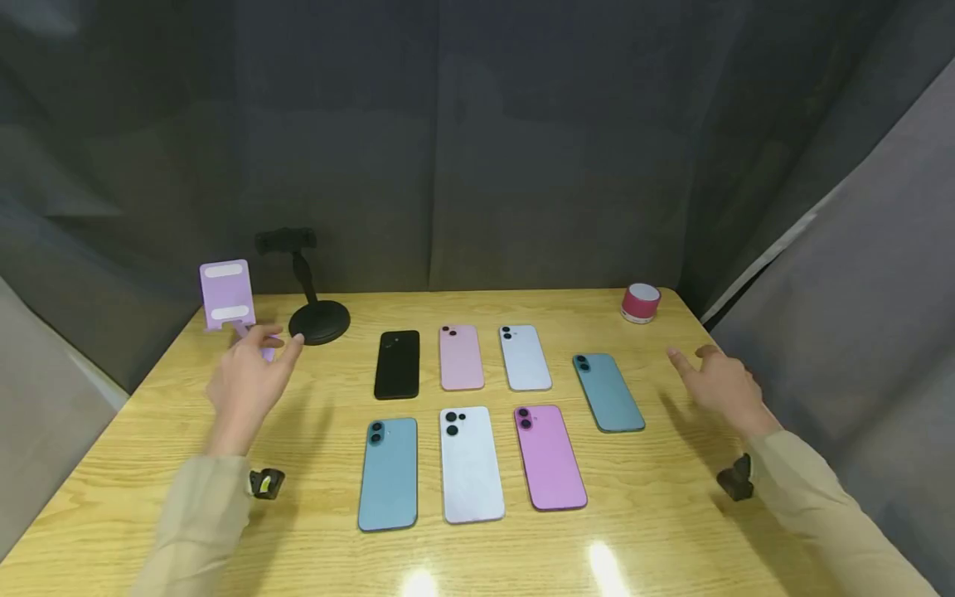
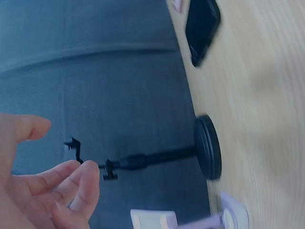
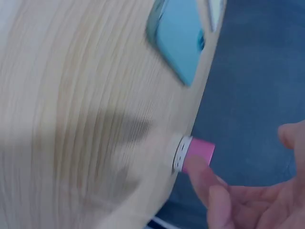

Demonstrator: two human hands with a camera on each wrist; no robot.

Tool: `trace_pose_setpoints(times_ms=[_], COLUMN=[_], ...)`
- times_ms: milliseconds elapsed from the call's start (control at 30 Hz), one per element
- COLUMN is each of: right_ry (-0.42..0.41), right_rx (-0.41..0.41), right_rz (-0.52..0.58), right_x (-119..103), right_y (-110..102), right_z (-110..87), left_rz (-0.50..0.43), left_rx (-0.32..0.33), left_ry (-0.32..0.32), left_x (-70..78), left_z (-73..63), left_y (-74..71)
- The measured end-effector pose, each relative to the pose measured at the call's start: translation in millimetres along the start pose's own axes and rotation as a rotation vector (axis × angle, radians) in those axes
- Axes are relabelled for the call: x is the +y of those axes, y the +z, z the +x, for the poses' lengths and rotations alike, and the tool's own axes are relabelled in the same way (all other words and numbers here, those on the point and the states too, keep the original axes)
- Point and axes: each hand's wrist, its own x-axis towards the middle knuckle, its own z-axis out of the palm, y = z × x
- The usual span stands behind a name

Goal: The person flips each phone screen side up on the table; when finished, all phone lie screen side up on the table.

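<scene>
My left hand [image 1: 249, 373] hovers over the table's left side with relaxed fingers and thumb spread, holding nothing. Nearest to it are a purple phone stand [image 1: 227, 292] and a black phone holder [image 1: 319, 322] on a round base; the left wrist view shows both beyond the fingers. On the right, my right hand [image 1: 722, 385] is above the tabletop, its fingers loosely bent around nothing. Close to it lies a blue-green phone [image 1: 608, 392], back up. Farther off stands a small pink cylindrical speaker [image 1: 640, 303], partly covered by a finger in the right wrist view.
Several phones lie between the hands: black [image 1: 397, 365], light pink [image 1: 461, 357] and pale [image 1: 525, 357] behind; blue-green [image 1: 389, 474], white [image 1: 472, 464] and magenta [image 1: 550, 457] in front. Dark curtains [image 1: 477, 149] rise behind the wooden table [image 1: 321, 547].
</scene>
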Motion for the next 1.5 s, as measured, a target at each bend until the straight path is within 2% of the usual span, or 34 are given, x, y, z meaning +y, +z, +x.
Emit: trace_pose_setpoints(times_ms=[167,267,600,833,1033,1300,1500], right_ry=[-0.065,-0.063,-0.034,-0.106,-0.063,-0.029,-0.038], right_rx=[-0.121,-0.161,-0.272,-0.24,-0.189,-0.151,-0.14], right_rz=[0.087,0.117,0.15,0.097,0.059,-0.01,-0.035], right_x=[-9.2,-13.5,-27.4,-37.1,-47.3,-54.3,-57.7], right_y=[8.2,14.7,38.3,53.0,65.6,76.9,80.8], right_z=[-8.2,-13.2,-24.3,-30.1,-36.0,-39.2,-36.7], left_rz=[-0.073,-0.103,-0.201,-0.208,-0.256,-0.271,-0.309], left_rx=[-0.046,-0.051,-0.071,-0.133,-0.219,-0.303,-0.365], left_ry=[-0.055,-0.064,-0.001,0.034,0.113,0.193,0.213], left_x=[20.4,34.5,85.3,122.3,150.2,181.1,198.6], left_z=[5.4,8.0,12.9,13.4,8.5,-0.7,-9.7], left_y=[10.5,21.7,64.4,88.6,109.1,141.8,162.6])
